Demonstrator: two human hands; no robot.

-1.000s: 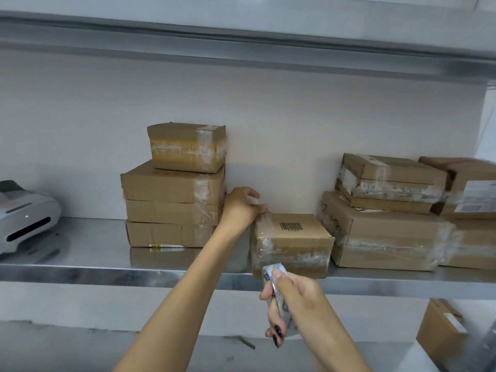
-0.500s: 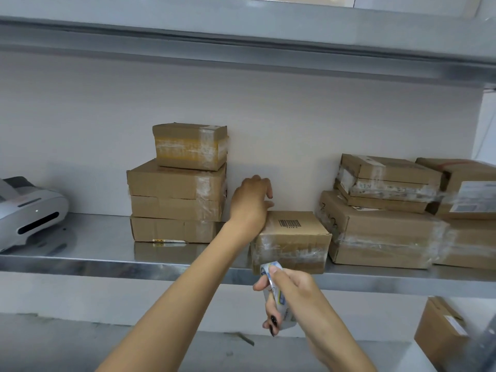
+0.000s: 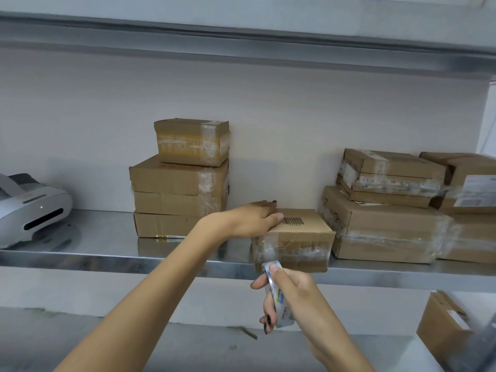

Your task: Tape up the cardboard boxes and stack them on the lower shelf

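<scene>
Right hand (image 3: 292, 294), lower centre of the frame: fingers curled round a tape roll (image 3: 277, 298), thumb pressed on the roll's top rim. The roll sits just below the front lip of the shelf (image 3: 107, 260) and just in front of the small box (image 3: 298, 234).

Small box: stands at the shelf's front edge, centre of the frame, barcode on top, clear tape across its front face. Its lower front edge appears level with the lip; any overhang cannot be judged from this angle.

Left hand (image 3: 252, 220): lies flat on the box's top left corner, fingers straight and reaching toward the back edge.

Open room: bare shelf surface runs left from the small box to the grey device (image 3: 29, 210) at the left edge of the frame. A narrow gap separates the small box from the right stack (image 3: 381, 224).

Left stack (image 3: 179, 189): taped boxes piled against the wall (image 3: 281, 124), behind and left of the left hand.

Lower right: a loose box (image 3: 442, 326) stands below the shelf.

Upper shelf (image 3: 241, 30): spans the top of the frame, well above both stacks.
</scene>
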